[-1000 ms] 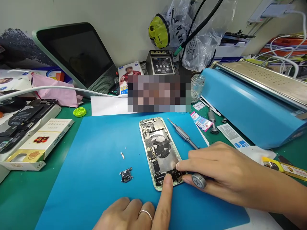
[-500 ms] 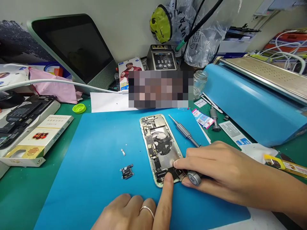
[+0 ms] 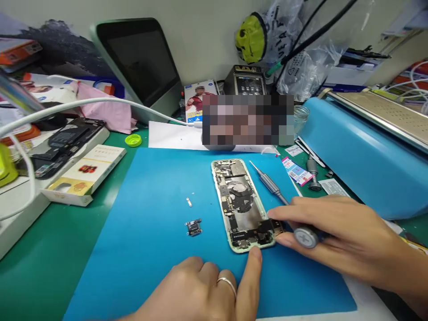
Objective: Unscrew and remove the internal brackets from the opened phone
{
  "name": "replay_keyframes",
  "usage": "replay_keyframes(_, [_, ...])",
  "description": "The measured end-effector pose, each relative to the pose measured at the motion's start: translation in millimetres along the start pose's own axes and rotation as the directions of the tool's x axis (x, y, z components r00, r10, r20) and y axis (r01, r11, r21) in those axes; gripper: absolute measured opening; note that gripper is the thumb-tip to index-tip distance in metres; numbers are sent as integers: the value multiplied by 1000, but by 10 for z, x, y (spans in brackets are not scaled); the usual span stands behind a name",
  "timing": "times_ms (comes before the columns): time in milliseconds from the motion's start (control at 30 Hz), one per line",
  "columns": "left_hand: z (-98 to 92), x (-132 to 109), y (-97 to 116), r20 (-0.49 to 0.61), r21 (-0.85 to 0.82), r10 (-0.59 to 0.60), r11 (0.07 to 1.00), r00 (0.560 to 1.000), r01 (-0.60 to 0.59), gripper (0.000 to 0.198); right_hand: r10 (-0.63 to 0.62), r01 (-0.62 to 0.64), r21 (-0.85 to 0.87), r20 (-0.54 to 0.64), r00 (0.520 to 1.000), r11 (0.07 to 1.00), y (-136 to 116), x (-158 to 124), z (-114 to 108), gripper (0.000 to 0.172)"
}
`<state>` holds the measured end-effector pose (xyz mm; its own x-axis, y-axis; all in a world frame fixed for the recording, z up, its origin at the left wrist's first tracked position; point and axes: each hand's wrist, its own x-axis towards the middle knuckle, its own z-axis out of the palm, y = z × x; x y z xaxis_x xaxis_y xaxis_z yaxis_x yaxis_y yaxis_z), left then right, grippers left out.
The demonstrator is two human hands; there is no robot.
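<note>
Your green bench (image 3: 40, 276), your blue mat (image 3: 150, 200) spread on it, opened phone (image 3: 239, 200) on the mat, small loose part (image 3: 194, 227) to its left, spare screwdriver (image 3: 269, 185) to its right, white box (image 3: 87, 171) and green cap (image 3: 133, 140) beyond the mat's left edge.

Phone (image 3: 242, 200) on mat (image 3: 150, 187), small part (image 3: 194, 227) left.

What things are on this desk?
flat blue rubber mat: one, blue, centre.
opened phone with bare circuit boards: one, green-edged, on mat.
slim grey metal screwdriver: one, grey, right of phone.
small black phone part: one, black, left of phone.
tiny silver bracket: one, silver, beyond that part.
round green plastic cap: one, green, past mat's left corner.
dark-screened monitor: one, black, back left.
big blue machine: one, blue, right.
left hand: one, ringed, fingertip at phone's bottom edge.
right hand: one, grips round-capped grey screwdriver.
</note>
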<state>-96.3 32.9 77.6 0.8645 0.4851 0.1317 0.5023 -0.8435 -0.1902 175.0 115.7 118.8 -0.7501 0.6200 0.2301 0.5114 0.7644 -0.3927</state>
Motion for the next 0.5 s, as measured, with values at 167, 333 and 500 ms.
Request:
replay_keyframes(167, [54, 77, 77, -158, -94, -184, 981, 970, 170, 58, -15, 9, -120, -54, 998, 993, -40, 74, 5, 19])
replay_keyframes(333, [75, 142, 104, -324, -215, -292, 949, 900, 231, 54, -128, 137, -151, 67, 989, 979, -369, 527, -22, 24])
replay_keyframes(500, [148, 131, 118, -340, -296, -303, 933, 890, 205, 61, 80, -19, -284, 207, 975, 959, -411, 1294, 89, 19])
